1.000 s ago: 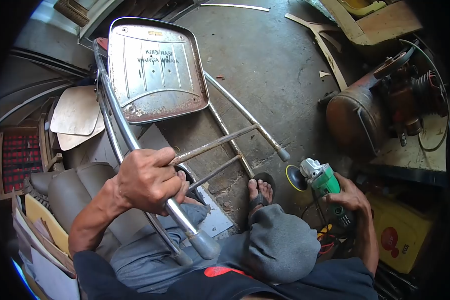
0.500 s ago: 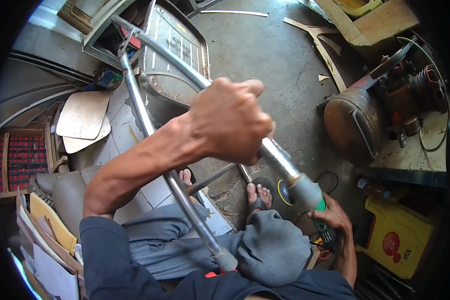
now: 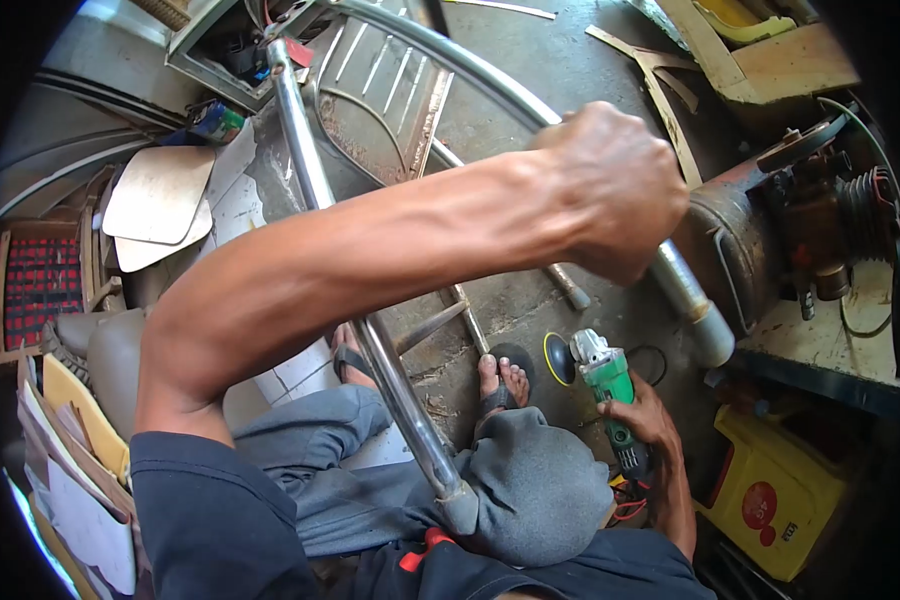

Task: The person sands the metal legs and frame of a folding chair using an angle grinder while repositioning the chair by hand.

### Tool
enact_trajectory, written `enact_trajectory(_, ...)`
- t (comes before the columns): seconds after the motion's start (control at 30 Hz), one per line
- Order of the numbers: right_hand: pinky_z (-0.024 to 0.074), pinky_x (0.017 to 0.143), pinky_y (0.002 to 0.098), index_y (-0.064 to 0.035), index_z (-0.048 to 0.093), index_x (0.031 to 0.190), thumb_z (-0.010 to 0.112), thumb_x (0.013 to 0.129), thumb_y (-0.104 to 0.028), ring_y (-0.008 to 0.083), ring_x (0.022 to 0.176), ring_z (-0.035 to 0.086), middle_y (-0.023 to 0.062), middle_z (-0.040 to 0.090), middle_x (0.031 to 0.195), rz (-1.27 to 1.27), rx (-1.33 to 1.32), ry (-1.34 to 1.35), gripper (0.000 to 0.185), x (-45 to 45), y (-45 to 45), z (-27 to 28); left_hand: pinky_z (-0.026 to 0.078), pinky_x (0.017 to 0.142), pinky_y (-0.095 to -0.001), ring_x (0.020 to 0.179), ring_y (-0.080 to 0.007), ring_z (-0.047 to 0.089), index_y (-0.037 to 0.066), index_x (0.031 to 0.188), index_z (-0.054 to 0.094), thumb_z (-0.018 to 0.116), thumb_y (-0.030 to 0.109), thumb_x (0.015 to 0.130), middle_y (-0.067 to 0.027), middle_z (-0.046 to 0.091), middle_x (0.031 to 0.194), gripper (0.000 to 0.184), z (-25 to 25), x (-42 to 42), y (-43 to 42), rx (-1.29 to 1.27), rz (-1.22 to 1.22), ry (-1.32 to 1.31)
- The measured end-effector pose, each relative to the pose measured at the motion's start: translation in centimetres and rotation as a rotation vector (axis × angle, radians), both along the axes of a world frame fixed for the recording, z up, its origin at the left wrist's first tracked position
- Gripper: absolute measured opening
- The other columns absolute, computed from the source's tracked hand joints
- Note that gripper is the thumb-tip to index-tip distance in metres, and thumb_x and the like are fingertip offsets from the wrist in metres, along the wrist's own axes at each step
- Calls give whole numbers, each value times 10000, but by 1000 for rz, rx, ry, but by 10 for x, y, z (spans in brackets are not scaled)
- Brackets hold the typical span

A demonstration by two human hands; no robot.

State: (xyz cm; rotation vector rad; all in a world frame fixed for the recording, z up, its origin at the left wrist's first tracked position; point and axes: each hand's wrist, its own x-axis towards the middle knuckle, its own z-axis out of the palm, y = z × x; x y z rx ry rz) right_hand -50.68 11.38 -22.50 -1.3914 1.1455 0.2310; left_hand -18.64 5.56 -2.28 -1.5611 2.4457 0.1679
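My left hand (image 3: 615, 190) is wrapped round one tubular leg of a metal chair frame (image 3: 490, 82), holding it up at a slant. That leg ends in a grey rubber foot (image 3: 712, 337). A second shiny leg (image 3: 395, 370) passes under my left forearm, its capped end (image 3: 458, 508) by my grey-trousered knee. In my right hand (image 3: 648, 415), low on the right, is a green angle grinder (image 3: 607, 382). Its round disc (image 3: 560, 358) has a yellow rim and faces my sandalled foot, apart from the chair. Whether the disc is spinning I cannot tell.
A rusty air compressor (image 3: 740, 240) stands to the right, with a yellow container (image 3: 770, 490) below it. Light-coloured panels (image 3: 160, 195) lean at the left near a red checked seat frame (image 3: 40, 290). Forked wooden pieces (image 3: 665, 100) lie on the concrete floor.
My left hand has swung the chair leg to the right, and the chair frame has turned with it. The grinder, still in my right hand, is now less hidden by the leg's rubber foot.
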Motion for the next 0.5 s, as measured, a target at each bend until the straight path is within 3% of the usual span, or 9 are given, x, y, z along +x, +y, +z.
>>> enact_trajectory(0.03,523,874,391,-6,600,1308,787,723,-379,241,964,671,151,704,1063,-14,-30,-41,719,7,-2,-2,588,600,-360,719,-194,732,98,787,788,660,170,760,-80,736,753,150,-1,-5,-6,-7,12,0)
enact_trajectory(0.1,523,879,392,-6,599,1304,788,725,-382,248,971,674,160,703,1065,9,-91,-29,716,22,-5,-7,588,575,-377,685,-245,737,73,742,785,712,204,655,-145,710,669,174,-10,-15,-22,-194,70,216)
enact_trajectory(0.23,521,897,403,-5,602,1285,789,729,-400,276,994,684,188,709,1075,-13,-82,-65,707,55,-19,-31,602,645,-394,731,-288,759,72,809,805,761,269,700,-160,752,773,229,-18,-35,-48,-340,132,255)
enact_trajectory(0.33,526,888,426,3,614,1249,784,734,-422,311,987,694,211,718,1060,-6,-153,-163,689,90,-15,-63,601,633,-399,733,-279,759,65,782,798,755,219,689,-163,743,752,184,-13,-27,-39,-304,88,221)
enact_trajectory(0.37,519,880,395,-9,630,1253,784,754,-371,235,970,667,144,710,1070,57,-167,-176,635,104,-18,-68,590,607,-412,699,-281,747,70,722,778,749,195,673,-153,716,683,137,-13,-20,-32,-353,16,277)
enact_trajectory(0.4,519,875,399,-6,626,1266,784,752,-382,248,980,672,160,713,1071,120,-135,-106,656,115,-21,-67,590,607,-412,699,-281,747,70,722,778,749,195,673,-153,716,683,137,-15,-17,-24,-331,5,282)
enact_trajectory(0.47,522,916,434,-2,603,1307,765,734,-475,362,1037,698,258,714,1118,202,-92,-75,761,138,-23,-73,569,574,-393,644,-270,711,84,642,738,734,168,667,-124,670,603,88,-4,-10,-4,-292,20,220)
enact_trajectory(0.5,522,916,434,-2,603,1307,765,734,-475,362,1037,698,258,714,1118,198,-97,-85,761,144,-23,-83,569,574,-393,644,-270,711,84,642,738,734,168,667,-124,670,603,88,-2,-3,4,-296,15,211)
